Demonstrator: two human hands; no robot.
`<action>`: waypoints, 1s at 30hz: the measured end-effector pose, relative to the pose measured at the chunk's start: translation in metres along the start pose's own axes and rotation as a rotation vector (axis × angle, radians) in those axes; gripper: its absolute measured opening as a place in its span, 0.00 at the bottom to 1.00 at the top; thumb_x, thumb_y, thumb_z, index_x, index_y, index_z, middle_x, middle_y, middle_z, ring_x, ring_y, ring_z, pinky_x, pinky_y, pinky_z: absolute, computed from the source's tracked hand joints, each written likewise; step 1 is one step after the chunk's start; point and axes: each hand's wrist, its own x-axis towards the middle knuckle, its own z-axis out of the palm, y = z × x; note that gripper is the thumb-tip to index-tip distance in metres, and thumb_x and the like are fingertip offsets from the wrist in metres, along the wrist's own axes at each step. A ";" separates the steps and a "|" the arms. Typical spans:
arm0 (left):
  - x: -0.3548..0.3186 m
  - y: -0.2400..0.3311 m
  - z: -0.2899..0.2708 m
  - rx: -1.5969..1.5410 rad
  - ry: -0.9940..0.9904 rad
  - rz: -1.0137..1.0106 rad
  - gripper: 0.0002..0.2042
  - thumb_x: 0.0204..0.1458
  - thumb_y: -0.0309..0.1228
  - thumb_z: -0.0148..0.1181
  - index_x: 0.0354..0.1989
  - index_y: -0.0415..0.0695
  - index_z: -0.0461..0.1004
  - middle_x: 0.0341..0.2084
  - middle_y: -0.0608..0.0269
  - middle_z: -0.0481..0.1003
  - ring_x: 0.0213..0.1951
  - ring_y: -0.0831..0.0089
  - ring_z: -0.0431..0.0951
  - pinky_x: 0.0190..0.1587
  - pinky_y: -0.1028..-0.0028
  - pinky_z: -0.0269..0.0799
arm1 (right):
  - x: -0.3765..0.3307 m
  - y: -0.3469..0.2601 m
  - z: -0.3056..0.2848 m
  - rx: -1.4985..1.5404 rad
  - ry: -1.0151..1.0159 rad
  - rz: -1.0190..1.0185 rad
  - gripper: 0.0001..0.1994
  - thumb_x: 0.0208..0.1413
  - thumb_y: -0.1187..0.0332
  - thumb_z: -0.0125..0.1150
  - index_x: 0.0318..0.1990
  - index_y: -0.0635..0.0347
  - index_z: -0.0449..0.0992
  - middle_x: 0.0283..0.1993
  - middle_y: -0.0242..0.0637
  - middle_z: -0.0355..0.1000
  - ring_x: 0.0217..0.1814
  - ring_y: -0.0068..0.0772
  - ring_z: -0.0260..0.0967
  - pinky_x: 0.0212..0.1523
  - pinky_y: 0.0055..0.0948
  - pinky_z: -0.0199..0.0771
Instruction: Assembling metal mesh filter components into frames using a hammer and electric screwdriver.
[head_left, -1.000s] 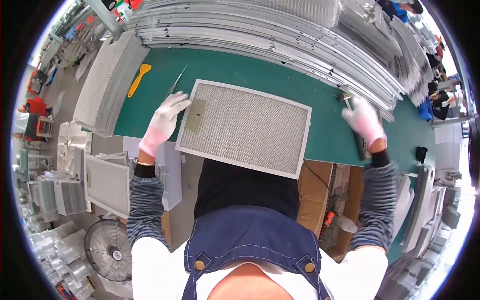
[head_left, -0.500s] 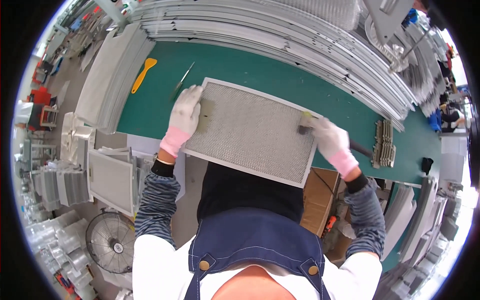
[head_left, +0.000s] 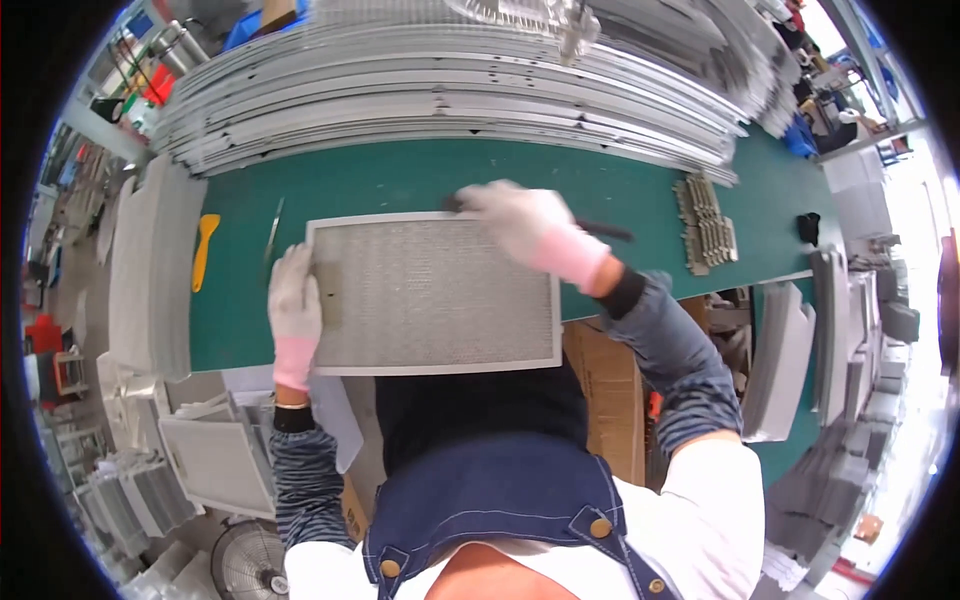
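Observation:
A rectangular mesh filter panel [head_left: 430, 300] with a thin pale metal frame lies on the green bench top, its near edge beside my body. A small tan plate [head_left: 328, 300] sits on the mesh by its left side. My left hand [head_left: 293, 290], in a white glove with a pink cuff, grips the panel's left edge. Over the far edge, right of the middle, my right hand [head_left: 520, 220] is closed round a dark hammer [head_left: 607, 231]. Its handle sticks out to the right, and its dark head shows in part at the fingertips. That hand is slightly blurred.
A yellow scraper [head_left: 205, 252] and a thin pointed tool [head_left: 273, 235] lie left of the panel. Long metal profiles [head_left: 450, 105] are stacked along the back. Several metal fittings [head_left: 705, 225] stand in a row at right, near a small black object [head_left: 808, 228]. Pale panels [head_left: 155, 270] stack at the left end.
My right hand has moved with the hammer from the panel's right side to its far edge. The panel now lies more level in view, and the whole view has shifted. My left hand stays at the left edge.

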 end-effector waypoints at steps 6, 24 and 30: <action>0.003 0.001 0.005 0.113 -0.015 0.074 0.17 0.56 0.19 0.49 0.55 0.37 0.72 0.54 0.48 0.73 0.59 0.52 0.69 0.65 0.60 0.60 | -0.094 0.047 -0.040 0.169 0.384 0.339 0.15 0.58 0.73 0.54 0.53 0.55 0.74 0.36 0.38 0.71 0.32 0.42 0.75 0.33 0.35 0.77; 0.007 0.005 0.010 0.094 -0.019 0.053 0.17 0.55 0.19 0.49 0.53 0.34 0.72 0.53 0.46 0.73 0.59 0.50 0.69 0.64 0.59 0.61 | -0.109 0.061 0.001 -0.058 0.277 0.397 0.16 0.58 0.69 0.55 0.54 0.55 0.74 0.34 0.40 0.71 0.31 0.47 0.73 0.32 0.40 0.75; -0.006 -0.008 0.004 0.103 0.003 0.023 0.16 0.54 0.20 0.50 0.51 0.35 0.74 0.53 0.47 0.73 0.60 0.52 0.69 0.64 0.61 0.61 | -0.128 -0.005 -0.029 0.034 0.326 0.114 0.33 0.40 0.65 0.71 0.57 0.65 0.67 0.53 0.54 0.66 0.57 0.58 0.63 0.58 0.49 0.65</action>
